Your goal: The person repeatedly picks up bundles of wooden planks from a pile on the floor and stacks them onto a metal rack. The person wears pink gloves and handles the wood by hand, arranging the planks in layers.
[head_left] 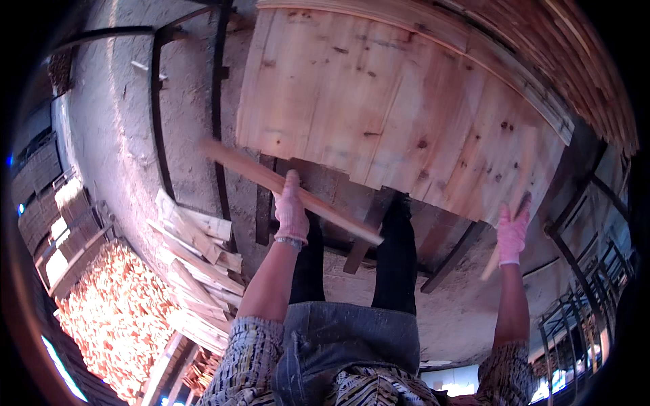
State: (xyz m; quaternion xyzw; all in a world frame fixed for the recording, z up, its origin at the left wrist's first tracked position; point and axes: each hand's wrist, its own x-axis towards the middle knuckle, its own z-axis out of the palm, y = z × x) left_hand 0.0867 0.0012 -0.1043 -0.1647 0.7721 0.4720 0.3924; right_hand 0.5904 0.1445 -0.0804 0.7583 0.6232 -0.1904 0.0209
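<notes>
My left hand (291, 215), in a pink work glove, grips a long narrow wooden slat (332, 212) that slants across in front of my legs, the thumb lying along its top. At the near right edge of the boards, my gloved right hand (513, 233) is closed around another thin slat (490, 264), which is smeared by motion and reaches up over the boards. Before me lies a broad layer of pale, knotty wooden boards (379, 101) set side by side, its near edge stepped and uneven.
Dark metal bars (159, 115) run along the floor at the left. Loose board offcuts (203, 271) lie beside a big heap of small wood pieces (115, 314). Long stacked strips (569, 61) fill the far right, and a metal rack (575, 331) stands at the near right.
</notes>
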